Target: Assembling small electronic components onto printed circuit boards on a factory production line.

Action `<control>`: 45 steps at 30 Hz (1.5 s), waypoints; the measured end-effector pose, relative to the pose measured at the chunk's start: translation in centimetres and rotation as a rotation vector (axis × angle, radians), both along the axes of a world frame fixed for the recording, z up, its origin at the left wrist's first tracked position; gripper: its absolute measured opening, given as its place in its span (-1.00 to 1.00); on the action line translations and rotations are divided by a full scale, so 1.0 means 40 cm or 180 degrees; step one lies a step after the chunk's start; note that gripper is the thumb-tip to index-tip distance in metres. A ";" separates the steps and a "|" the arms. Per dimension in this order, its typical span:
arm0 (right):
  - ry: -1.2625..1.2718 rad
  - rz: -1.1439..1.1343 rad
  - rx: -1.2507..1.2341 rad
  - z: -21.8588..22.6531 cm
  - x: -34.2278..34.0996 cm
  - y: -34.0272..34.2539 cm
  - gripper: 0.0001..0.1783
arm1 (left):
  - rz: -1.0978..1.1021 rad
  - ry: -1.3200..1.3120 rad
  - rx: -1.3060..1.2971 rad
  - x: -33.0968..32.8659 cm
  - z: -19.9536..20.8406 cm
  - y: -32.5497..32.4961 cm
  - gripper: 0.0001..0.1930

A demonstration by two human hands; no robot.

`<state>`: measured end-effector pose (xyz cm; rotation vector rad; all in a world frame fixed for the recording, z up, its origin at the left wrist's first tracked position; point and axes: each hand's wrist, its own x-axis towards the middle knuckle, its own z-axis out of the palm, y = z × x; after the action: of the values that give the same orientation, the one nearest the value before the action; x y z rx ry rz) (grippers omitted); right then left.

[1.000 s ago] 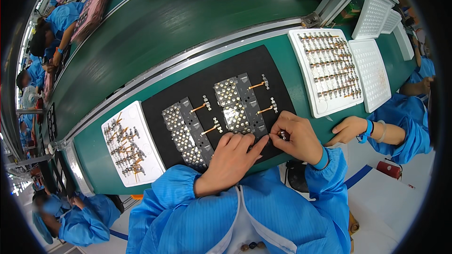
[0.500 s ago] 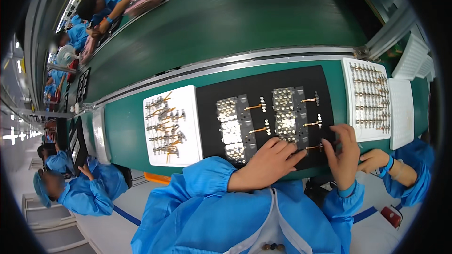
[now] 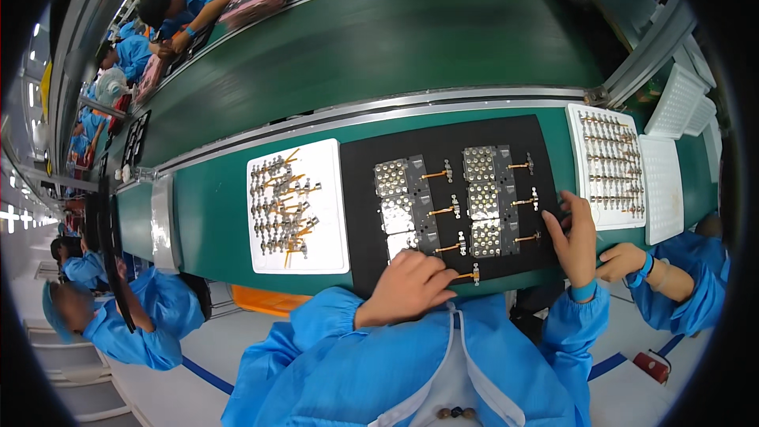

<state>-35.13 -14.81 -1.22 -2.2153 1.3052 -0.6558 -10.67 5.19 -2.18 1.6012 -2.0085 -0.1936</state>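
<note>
Two fixtures (image 3: 407,205) (image 3: 486,199) on the black mat (image 3: 443,138) look loaded. Your left hand (image 3: 405,289) rests loosely closed on the mat's near edge, right hand (image 3: 577,241) fingers apart at its right edge. Left tray (image 3: 328,190) parts remain.

Green bench (image 3: 213,213), black mat (image 3: 443,138), white trays (image 3: 328,190), metal plate (image 3: 164,221)

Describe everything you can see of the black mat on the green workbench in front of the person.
The black mat is a flat, dull, dark rectangle lying on the green workbench, between a white tray of loose parts and a white grid tray. It carries two columns of silvery perforated panels with small orange-stemmed pieces beside them. The left hand rests on its near edge; the right hand touches its right edge.
</note>
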 end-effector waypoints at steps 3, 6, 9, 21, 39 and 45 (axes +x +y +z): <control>-0.0209 -0.0057 0.0345 -0.014 -0.014 -0.020 -0.56 | 0.0070 -0.0122 -0.0153 -0.047 -0.027 -0.015 -0.69; -0.0460 -0.0145 0.0733 -0.048 -0.033 -0.036 -0.61 | 0.0109 0.0084 -0.0240 -0.062 -0.027 -0.021 -0.77; -0.0780 -0.0056 0.1096 -0.064 -0.035 -0.047 -0.63 | 0.0150 0.0110 -0.0186 -0.057 -0.041 -0.003 -0.85; -0.3233 0.0365 0.2543 -0.031 -0.072 0.016 -0.60 | 0.1934 0.0729 -0.1293 0.181 0.054 0.083 -0.91; -0.4531 -0.0709 0.0978 -0.050 -0.538 0.032 -0.56 | 0.6355 0.0486 -0.1965 0.742 -0.191 0.708 -0.29; -0.4837 -0.1056 0.0675 -0.021 -0.552 0.055 -0.56 | 0.5830 0.2840 -0.2619 0.729 -0.232 0.663 -0.11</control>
<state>-57.23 -12.61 -2.05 -0.7483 0.7522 -1.6989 18.48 31.70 -11.47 1.6087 0.4076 0.4730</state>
